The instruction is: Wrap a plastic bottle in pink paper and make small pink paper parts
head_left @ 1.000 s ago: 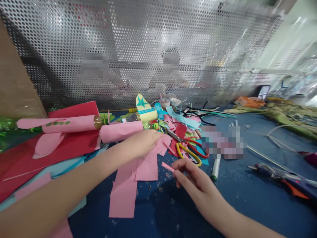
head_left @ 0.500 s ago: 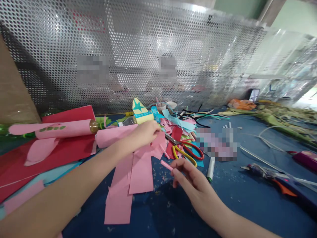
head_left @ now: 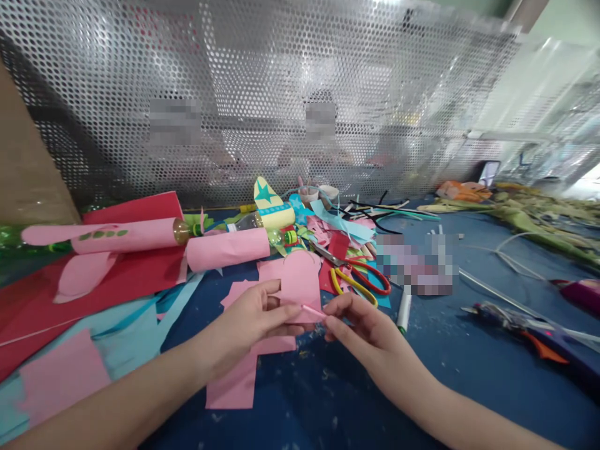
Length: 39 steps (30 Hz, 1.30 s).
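Observation:
My left hand (head_left: 255,315) is closed on a piece of pink paper (head_left: 300,279) with a curved line near its rounded top. In front of that paper, a thin pink paper roll (head_left: 312,311) spans the gap between both hands. My right hand (head_left: 368,328) pinches the roll's right end, while its left end is by my left thumb. Pink paper strips (head_left: 232,387) lie on the table below my left hand. Beyond my right hand are scissors (head_left: 356,281) with red and yellow handles, and a white marker (head_left: 405,309).
A pink-wrapped bottle (head_left: 229,249) and a yellow-wrapped one (head_left: 276,215) lie behind my hands. Another pink-wrapped bottle (head_left: 131,234) rests on red paper (head_left: 164,275) at left. A glue gun (head_left: 534,337) lies at right. A perforated metal screen (head_left: 262,94) stands behind.
My left hand has come back toward me from the paper pile, bringing the piece of pink paper beside my right hand. My right hand still pinches the thin roll.

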Tool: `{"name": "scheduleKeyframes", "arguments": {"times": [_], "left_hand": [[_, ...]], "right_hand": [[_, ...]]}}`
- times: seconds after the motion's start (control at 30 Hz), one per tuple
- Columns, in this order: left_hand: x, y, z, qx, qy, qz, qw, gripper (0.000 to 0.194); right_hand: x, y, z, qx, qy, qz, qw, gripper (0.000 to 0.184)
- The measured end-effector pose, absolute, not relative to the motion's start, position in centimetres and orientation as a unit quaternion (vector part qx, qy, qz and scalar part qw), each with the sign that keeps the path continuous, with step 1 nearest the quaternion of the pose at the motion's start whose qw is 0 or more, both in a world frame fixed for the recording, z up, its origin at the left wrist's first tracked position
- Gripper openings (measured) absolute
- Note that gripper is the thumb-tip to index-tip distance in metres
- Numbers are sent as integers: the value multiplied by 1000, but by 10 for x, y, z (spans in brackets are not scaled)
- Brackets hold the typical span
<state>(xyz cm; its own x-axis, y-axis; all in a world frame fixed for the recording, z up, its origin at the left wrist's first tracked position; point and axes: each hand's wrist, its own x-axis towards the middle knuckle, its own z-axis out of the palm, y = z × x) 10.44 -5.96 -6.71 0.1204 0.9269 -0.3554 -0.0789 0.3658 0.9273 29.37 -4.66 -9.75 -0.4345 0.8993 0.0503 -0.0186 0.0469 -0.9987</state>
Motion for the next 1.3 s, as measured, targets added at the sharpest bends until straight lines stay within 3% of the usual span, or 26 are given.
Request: {"name": "scheduleKeyframes", "arguments": {"times": [0.13, 0.53, 0.87, 1.03, 1.3], "left_hand": [[109, -69, -69, 344, 534, 373, 676, 34], [117, -73, -79, 237, 444, 472, 724, 6], [120, -85, -82, 298, 335, 468, 761, 27], [122, -87, -84, 285, 384, 478, 736, 42], [122, -85, -78, 348, 377, 462, 724, 50]], "right_hand": [[295, -48, -98, -362, -635, 566, 381, 20], [300, -40, -100, -382, -699, 475, 374, 9], [302, -41, -97, -393, -699, 437, 407, 8], [302, -44, -93, -398, -712, 414, 405, 12], [303, -42, -93, -384, -721, 413, 403, 9]]}}
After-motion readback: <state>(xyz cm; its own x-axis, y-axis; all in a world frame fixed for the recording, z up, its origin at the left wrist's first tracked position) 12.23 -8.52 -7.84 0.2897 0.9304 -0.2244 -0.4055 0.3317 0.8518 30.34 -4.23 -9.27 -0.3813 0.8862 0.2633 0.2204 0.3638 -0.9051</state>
